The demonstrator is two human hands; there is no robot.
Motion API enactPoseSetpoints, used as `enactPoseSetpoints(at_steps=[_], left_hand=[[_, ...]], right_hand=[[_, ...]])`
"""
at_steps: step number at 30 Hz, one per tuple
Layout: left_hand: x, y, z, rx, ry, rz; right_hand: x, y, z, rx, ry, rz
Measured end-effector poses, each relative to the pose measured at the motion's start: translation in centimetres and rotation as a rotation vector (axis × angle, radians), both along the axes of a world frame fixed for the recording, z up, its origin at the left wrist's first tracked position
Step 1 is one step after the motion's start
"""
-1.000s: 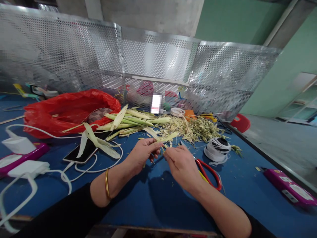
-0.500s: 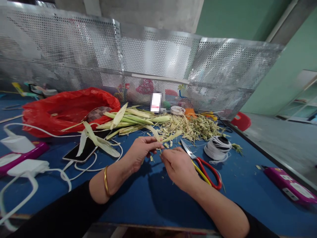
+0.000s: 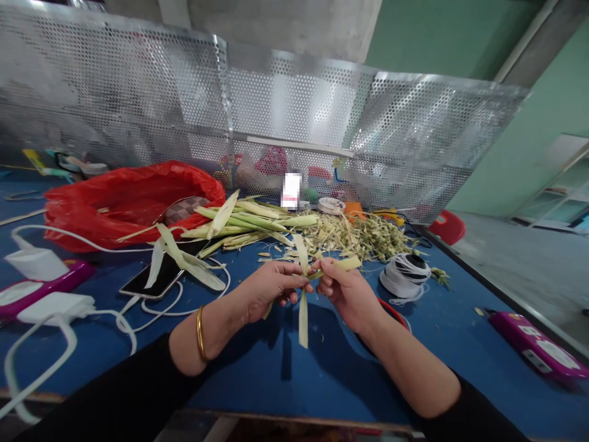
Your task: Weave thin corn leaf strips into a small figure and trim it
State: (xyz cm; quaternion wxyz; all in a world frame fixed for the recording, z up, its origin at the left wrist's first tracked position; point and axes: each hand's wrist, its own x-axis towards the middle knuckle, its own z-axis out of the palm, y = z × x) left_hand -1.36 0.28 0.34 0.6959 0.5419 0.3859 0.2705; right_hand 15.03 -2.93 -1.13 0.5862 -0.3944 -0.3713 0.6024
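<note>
Pale husk strips (image 3: 302, 319) cross between my two hands above the blue table (image 3: 257, 380); one hangs down and another points up. My left hand (image 3: 273, 285), gold bangle on its wrist, pinches the strips where they cross. With thumb and fingers closed, my right hand (image 3: 343, 288) grips the strip that sticks out to the right. Beyond the hands lies a pile of green-yellow husks (image 3: 253, 221). Shredded plant scraps (image 3: 363, 236) are heaped to its right. My right hand and forearm cover most of the scissors, leaving part of a red handle (image 3: 396, 312) showing.
A red plastic bag (image 3: 92, 202) sits at the left, near a phone (image 3: 154, 276) with husk pieces on it. White cables and chargers (image 3: 55, 310) spread at the left edge. A spool of white string (image 3: 405, 275) and a purple box (image 3: 536, 344) are at the right.
My right hand has turned and moved up and right, now holding the right-pointing strip. One husk strip now hangs below the crossing, and the scissors have become mostly covered.
</note>
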Motion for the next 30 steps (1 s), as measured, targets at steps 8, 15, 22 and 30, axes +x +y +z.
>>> enactPoseSetpoints(at_steps=[8, 15, 22, 30], left_hand=[[0.1, 0.0, 0.4, -0.112, -0.023, -0.014], [0.4, -0.2, -0.4, 0.021, 0.087, -0.054], [0.2, 0.1, -0.6, 0.030, 0.089, -0.064], [0.6, -0.7, -0.3, 0.110, 0.139, -0.031]], right_hand=[[-0.3, -0.1, 0.0, 0.022, -0.081, -0.004], [-1.2, -0.4, 0.2, -0.031, -0.066, -0.070], [-0.5, 0.2, 0.1, -0.054, -0.109, -0.067], [1.7, 0.6, 0.5, 0.464, -1.012, -0.446]])
